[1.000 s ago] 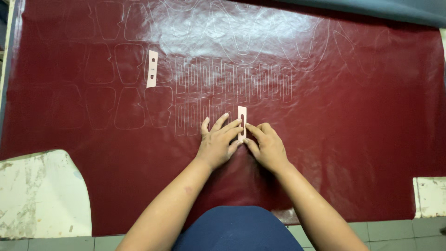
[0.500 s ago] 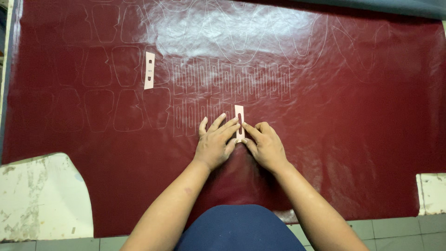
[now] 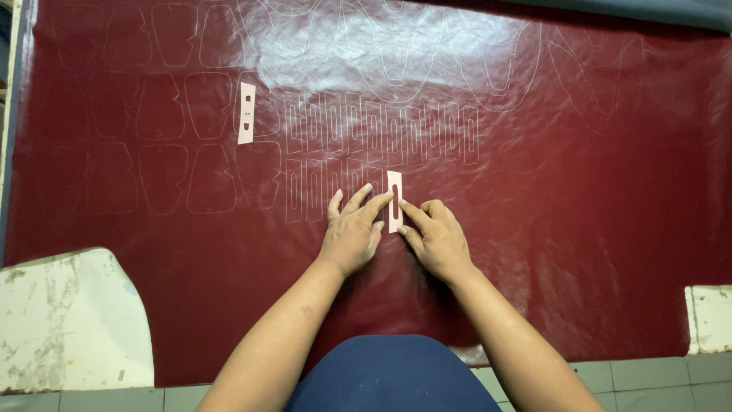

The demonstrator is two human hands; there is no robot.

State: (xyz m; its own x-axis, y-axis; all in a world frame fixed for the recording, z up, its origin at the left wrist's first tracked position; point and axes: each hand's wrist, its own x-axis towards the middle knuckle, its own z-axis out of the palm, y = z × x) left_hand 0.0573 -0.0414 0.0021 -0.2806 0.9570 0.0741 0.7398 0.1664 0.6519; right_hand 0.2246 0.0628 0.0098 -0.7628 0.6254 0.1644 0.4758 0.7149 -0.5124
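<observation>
Left hand [image 3: 352, 233] and right hand [image 3: 436, 238], fingers flat and gripping nothing, pin a slotted paper template [image 3: 394, 201] on the maroon leather sheet [image 3: 579, 191], beside traced outlines.

Dark red glossy sheet [image 3: 579, 191], pale traced outlines; white slotted template [image 3: 394, 201]; second white template [image 3: 246, 113].

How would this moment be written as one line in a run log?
left hand: presses narrow white slotted template strip | right hand: steadies strip | surface: glossy dark red leather sheet with traced outlines

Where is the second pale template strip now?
The loose pale template strip lies on the dark red leather sheet, upper left, far from both hands.
</observation>
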